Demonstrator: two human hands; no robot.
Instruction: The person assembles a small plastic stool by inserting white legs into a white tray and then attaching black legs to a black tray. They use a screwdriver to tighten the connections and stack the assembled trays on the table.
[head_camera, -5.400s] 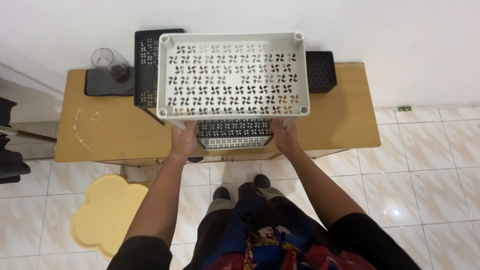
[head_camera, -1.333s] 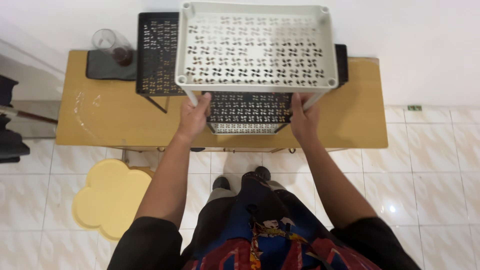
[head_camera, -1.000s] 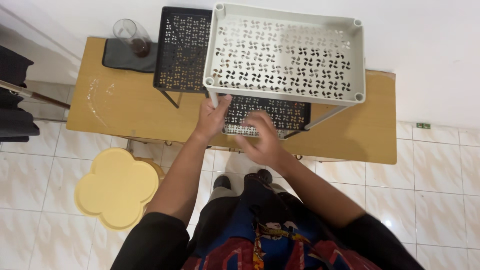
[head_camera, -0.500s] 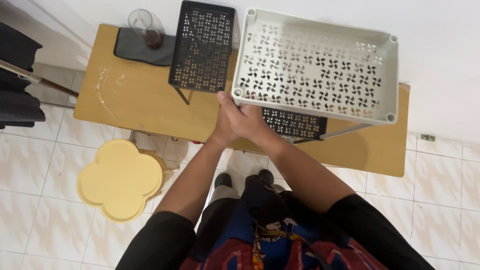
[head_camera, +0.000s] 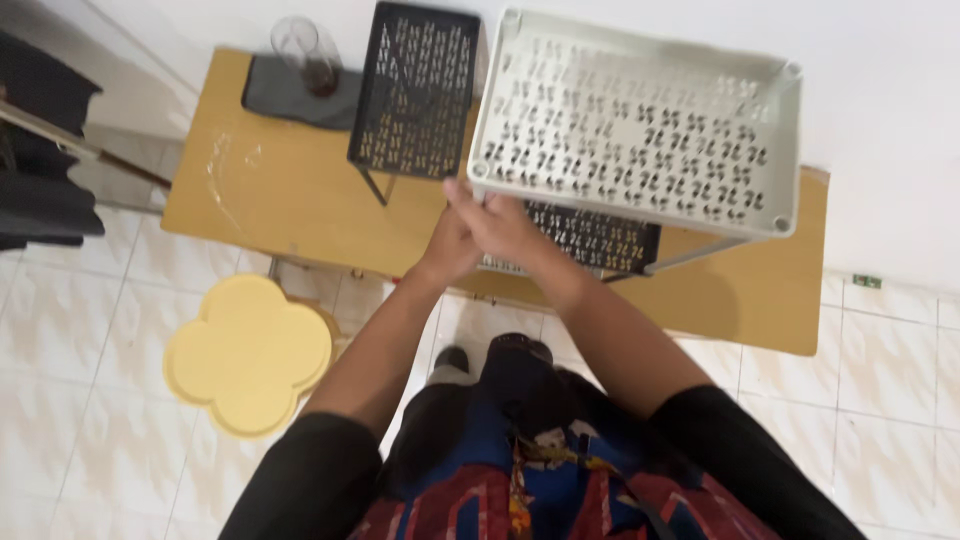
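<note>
While both hands bunch at 1 corner, head view: white perforated tray (head_camera: 640, 125) sits top of rack over wooden table (head_camera: 290, 190). Right hand (head_camera: 510, 225) closed on tray's near-left corner; left hand (head_camera: 450, 245) beneath it, grip hidden, cannot tell. Risk, judged: 1-corner hold lets far side tip, knocking black tray (head_camera: 420, 90) or glass (head_camera: 300, 55). Count: 1 white tray, 2 black trays, 1 glass, 1 yellow stool (head_camera: 248, 352).
</note>
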